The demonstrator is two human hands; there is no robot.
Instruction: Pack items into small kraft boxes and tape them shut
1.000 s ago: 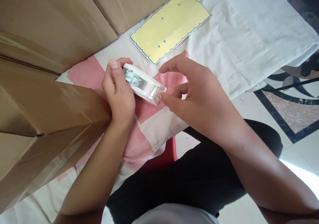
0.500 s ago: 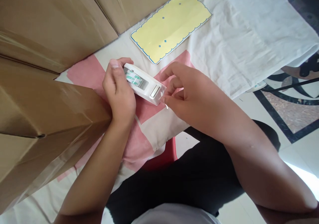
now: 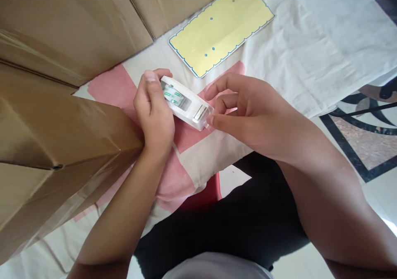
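My left hand [image 3: 155,109] is wrapped round one end of a small white plastic case [image 3: 192,109], held tilted above the cloth. Through the case's window shows a green-and-white printed wrapper [image 3: 173,95]. Near the other end is a shiny metal-looking strip [image 3: 200,113], with a clear plastic edge [image 3: 207,124] beyond it. At that edge, my right hand [image 3: 238,101] has its thumb tip on the clear plastic, with the fingers curled behind. How far the fingertips grip it is partly hidden.
Cardboard boxes [image 3: 68,26] stand along the left and back. A yellow card with a blue border [image 3: 221,28] lies on the pink-and-white cloth [image 3: 211,155] beyond my hands. A red surface [image 3: 207,194] shows below the cloth's edge, near my black-clothed legs [image 3: 223,225].
The view has shifted slightly, so hands, case and card appear a little to the right. My right thumb is straighter along the case's clear end; a thin loose bit below it no longer shows.
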